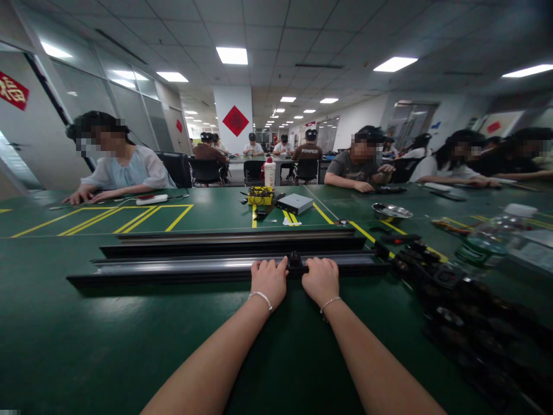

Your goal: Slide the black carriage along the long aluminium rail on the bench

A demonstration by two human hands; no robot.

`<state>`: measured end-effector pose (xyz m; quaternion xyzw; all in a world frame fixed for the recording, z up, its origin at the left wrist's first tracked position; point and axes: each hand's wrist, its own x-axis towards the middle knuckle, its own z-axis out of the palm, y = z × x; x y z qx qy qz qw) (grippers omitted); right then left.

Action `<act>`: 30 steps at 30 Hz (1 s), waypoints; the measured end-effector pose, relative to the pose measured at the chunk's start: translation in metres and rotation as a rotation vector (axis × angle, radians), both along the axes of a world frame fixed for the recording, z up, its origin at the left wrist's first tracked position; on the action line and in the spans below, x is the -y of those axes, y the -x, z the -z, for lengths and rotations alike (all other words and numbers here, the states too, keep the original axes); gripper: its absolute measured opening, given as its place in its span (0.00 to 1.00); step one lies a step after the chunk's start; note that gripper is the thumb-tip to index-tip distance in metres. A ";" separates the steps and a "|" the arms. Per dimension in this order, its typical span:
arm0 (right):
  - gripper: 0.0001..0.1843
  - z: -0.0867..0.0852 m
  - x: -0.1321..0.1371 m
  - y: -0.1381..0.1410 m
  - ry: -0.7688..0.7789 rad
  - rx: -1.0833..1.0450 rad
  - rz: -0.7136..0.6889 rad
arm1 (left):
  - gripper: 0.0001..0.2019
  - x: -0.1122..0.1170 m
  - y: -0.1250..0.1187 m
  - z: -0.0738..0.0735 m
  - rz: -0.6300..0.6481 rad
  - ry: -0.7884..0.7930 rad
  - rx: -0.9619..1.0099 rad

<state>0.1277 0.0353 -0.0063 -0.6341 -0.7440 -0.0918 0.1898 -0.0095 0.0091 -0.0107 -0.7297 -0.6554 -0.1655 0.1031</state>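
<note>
A long dark rail (173, 279) with a shiny silver inner face lies crosswise in front of me on the green table. My left hand (268, 281) has its fingers curled over this rail, the thumb side close to a small black block (295, 259) seated in the channel. On the block's other side, my right hand (321, 280) is closed over the same rail. The undersides of both hands' fingers are hidden. Just behind it, parallel, lies a second dark rail (233, 248).
To the right are a pile of black parts (466, 323), a clear bottle (486, 242) and a metal bowl (391, 212). Beyond the rails stand a yellow box (260, 196) with cables, a grey box (294, 203) and a white bottle (270, 174). Several people sit across the green table (108, 346).
</note>
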 end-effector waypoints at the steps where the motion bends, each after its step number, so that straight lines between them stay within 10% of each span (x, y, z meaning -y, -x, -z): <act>1: 0.09 0.000 0.000 0.000 0.007 0.005 0.002 | 0.19 0.000 0.000 -0.001 0.000 0.010 -0.002; 30: 0.10 0.000 -0.003 0.000 -0.012 -0.142 0.009 | 0.21 -0.006 0.000 -0.010 0.009 0.164 -0.061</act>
